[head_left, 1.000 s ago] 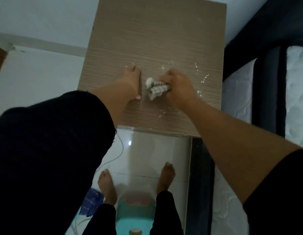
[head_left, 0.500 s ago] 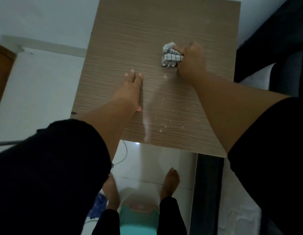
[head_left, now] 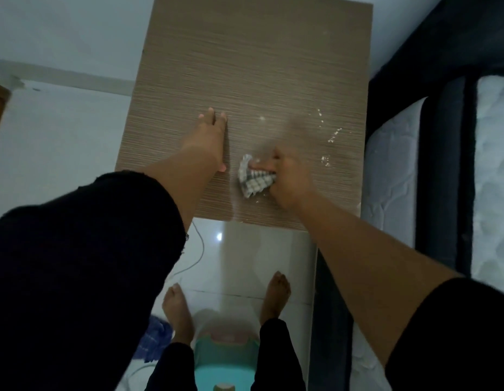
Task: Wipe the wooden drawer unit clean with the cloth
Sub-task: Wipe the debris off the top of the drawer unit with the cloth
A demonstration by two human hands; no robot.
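Flanking the drawer unit [head_left: 245, 66]: mattress [head_left: 392, 165], teal basin [head_left: 225, 362].

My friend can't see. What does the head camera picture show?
A person's right hand grips a checked cloth on a wooden drawer unit, while the left hand rests flat beside it. White specks lie on the top to the right of the cloth.
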